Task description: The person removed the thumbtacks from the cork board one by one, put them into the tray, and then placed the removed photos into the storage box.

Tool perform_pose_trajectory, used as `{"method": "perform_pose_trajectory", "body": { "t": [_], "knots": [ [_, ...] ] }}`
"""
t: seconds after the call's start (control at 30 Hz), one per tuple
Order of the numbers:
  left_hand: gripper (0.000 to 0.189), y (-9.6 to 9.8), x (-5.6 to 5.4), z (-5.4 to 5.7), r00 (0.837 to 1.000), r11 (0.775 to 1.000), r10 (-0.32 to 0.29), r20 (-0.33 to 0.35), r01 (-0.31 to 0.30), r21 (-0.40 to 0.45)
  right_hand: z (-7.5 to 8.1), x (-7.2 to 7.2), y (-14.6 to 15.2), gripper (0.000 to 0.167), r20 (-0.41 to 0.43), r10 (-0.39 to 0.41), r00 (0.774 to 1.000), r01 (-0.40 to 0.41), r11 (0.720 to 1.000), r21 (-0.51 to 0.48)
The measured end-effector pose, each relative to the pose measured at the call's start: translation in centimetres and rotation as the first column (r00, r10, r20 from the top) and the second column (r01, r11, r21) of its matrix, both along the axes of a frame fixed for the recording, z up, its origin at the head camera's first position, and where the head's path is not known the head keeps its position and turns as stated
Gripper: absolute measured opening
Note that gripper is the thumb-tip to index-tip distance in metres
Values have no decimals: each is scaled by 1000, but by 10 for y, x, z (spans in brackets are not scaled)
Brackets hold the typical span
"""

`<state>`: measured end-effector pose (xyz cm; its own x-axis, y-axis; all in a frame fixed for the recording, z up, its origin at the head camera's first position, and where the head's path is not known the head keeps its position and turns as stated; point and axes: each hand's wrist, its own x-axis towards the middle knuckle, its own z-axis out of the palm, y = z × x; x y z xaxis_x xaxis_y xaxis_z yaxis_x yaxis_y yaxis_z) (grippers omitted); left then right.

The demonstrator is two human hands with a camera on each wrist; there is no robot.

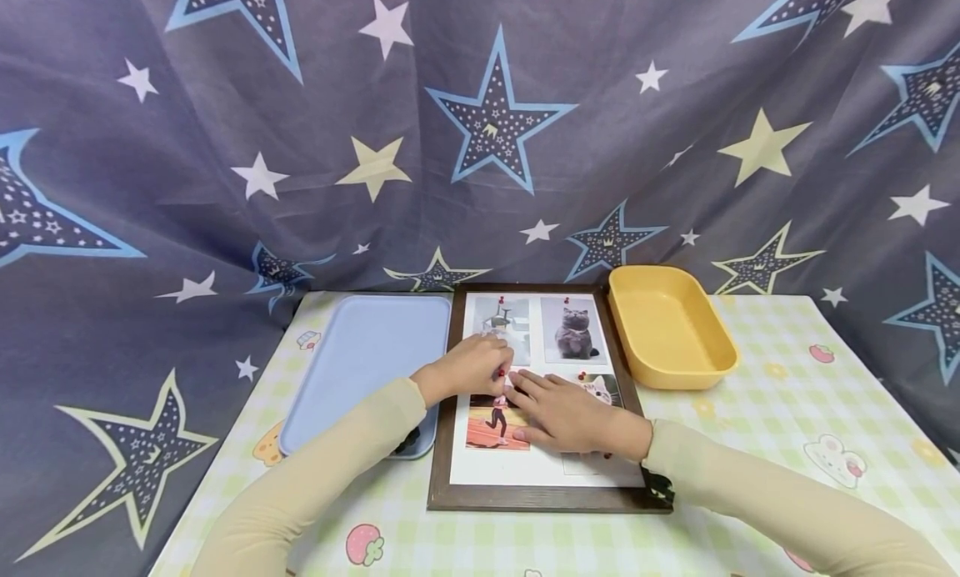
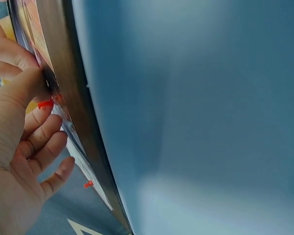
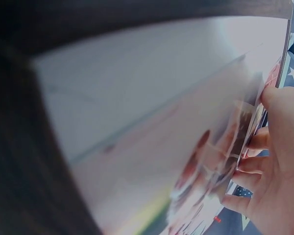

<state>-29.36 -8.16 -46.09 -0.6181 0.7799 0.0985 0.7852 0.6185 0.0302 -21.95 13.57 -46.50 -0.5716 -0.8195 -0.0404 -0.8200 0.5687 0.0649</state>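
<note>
Head view: red pushpin (image 1: 501,373) between left hand's (image 1: 467,368) fingertips, axis indiscernible.

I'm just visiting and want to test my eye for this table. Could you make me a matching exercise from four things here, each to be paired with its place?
Things:
1. pale blue flat plastic tray
2. yellow deep plastic dish
3. grey cat photo
4. red push pin

Places:
A. right of the dark wooden frame
B. pinched in the left hand
C. left of the frame
D. pinned at the board's upper right

Pairs: 1-C, 2-A, 3-D, 4-B
</note>
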Motion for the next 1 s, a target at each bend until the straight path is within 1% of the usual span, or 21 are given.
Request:
{"method": "perform_pose_trajectory", "body": {
  "t": [0.2, 0.53, 0.67, 0.77, 0.87, 1.0],
  "knots": [
    [14, 0, 1, 0, 1000, 1000, -7, 1, 7, -1, 1, 1, 0, 67, 12, -11, 1000, 10, 1000, 7],
    [14, 1, 1, 1, 1000, 1000, 0, -4, 0, -23, 0, 0, -1, 68, 26, -22, 999, 22, 1000, 9],
    [14, 2, 3, -1, 1000, 1000, -10, 15, 10, -11, -2, 3, 0, 67, 34, -22, 999, 22, 1000, 5],
    [15, 3, 3, -4, 1000, 1000, -21, 13, 21, -5, -3, 6, 0, 67, 30, -17, 999, 17, 1000, 4],
    [15, 3, 2, -5, 1000, 1000, -22, 5, 22, -11, -1, 7, 0, 67, 10, -9, 1000, 9, 1000, 5],
    [16, 4, -3, -1, 1000, 1000, -20, -1, 20, -24, 4, 2, 0, 67, 3, -8, 1000, 8, 1000, 4]
  ]
}}
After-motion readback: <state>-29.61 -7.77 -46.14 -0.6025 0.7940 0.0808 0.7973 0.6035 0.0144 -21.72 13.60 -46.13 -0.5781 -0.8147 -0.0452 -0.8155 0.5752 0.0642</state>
